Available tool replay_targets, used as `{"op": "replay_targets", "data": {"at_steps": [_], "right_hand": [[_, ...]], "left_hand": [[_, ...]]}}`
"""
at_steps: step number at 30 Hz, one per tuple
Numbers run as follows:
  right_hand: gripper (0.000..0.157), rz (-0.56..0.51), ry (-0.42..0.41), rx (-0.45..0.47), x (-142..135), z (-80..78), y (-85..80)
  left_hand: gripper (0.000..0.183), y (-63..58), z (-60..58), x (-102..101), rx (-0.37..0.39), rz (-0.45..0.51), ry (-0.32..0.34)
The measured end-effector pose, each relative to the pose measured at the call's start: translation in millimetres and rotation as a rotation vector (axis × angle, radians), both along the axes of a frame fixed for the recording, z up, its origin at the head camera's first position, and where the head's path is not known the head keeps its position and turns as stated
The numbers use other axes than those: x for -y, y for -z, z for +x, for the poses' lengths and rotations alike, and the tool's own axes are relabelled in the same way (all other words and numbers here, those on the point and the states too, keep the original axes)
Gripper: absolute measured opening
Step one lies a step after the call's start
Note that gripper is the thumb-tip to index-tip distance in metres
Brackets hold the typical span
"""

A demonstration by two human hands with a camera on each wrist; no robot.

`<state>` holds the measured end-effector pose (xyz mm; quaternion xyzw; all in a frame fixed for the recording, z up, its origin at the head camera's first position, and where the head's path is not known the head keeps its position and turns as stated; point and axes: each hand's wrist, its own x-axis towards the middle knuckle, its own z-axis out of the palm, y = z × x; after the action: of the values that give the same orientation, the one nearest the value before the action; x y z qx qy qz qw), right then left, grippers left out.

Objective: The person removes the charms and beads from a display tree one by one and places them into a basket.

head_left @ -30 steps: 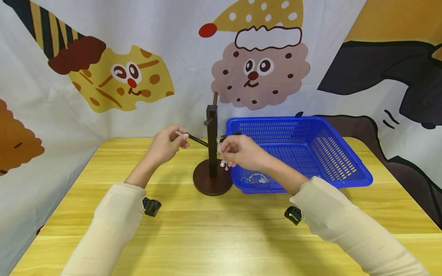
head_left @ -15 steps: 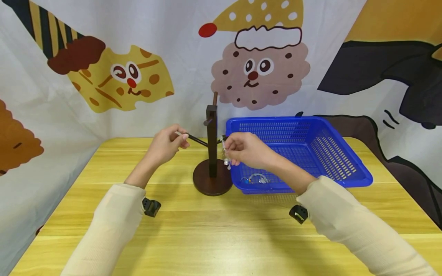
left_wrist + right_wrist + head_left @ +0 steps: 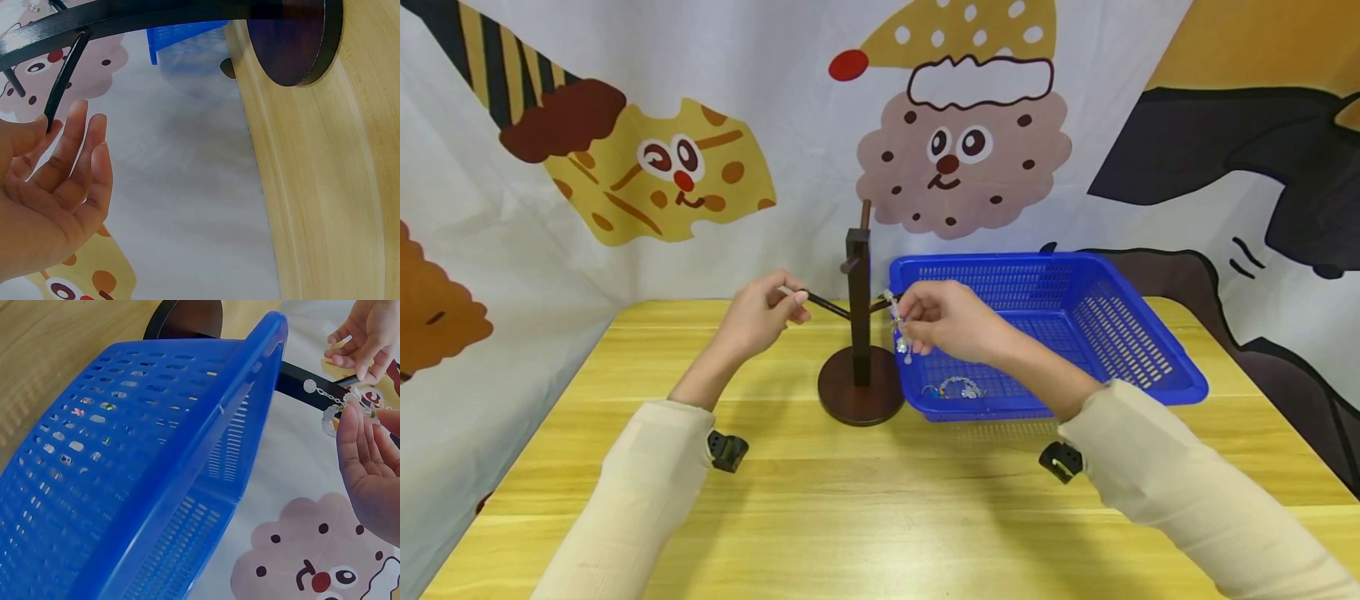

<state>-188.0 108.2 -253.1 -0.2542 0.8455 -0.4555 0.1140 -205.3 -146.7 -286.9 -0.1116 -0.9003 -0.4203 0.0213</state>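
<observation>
A dark wooden stand (image 3: 860, 350) with a round base and several thin pegs stands upright on the table. My left hand (image 3: 767, 312) pinches the tip of its left peg (image 3: 65, 78) between thumb and index finger, the other fingers loosely spread. On the opposite side, my right hand (image 3: 951, 325) pinches a clear beaded bracelet (image 3: 902, 342) at the right peg (image 3: 880, 306). A small chain with a round bead (image 3: 310, 386) dangles from the bracelet in the right wrist view. The right hand's fingers hide part of the bracelet and the peg's outer end.
A blue plastic basket (image 3: 1176, 375) stands right beside the stand, under my right forearm. Another beaded bracelet (image 3: 958, 383) lies in its near left corner. Behind the wooden table (image 3: 820, 517) hangs a white cloth (image 3: 805, 100) with cartoon prints.
My right hand has moved right, away from the stand's post, with the bracelet in its fingers. More of the right peg now shows. My left hand has stayed on the left peg.
</observation>
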Motion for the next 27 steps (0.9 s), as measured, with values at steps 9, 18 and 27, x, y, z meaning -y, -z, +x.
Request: {"op": "replay_targets", "data": {"at_steps": [9, 18, 27], "right_hand": [[0.009, -0.013, 0.014, -0.018, -10, -1.8, -3.6], [0.012, 0.003, 0.047, -0.018, -21, -3.0, -8.2], [0.013, 0.017, 0.08, -0.017, -33, -5.4, -11.4]], "left_hand": [[0.018, -0.1, -0.4, 0, 0.004, 0.002, 0.001], [0.018, 0.0, 0.1, 0, 0.003, -0.001, 0.005], [0.019, -0.9, 0.1, 0, 0.004, -0.001, 0.003]]}}
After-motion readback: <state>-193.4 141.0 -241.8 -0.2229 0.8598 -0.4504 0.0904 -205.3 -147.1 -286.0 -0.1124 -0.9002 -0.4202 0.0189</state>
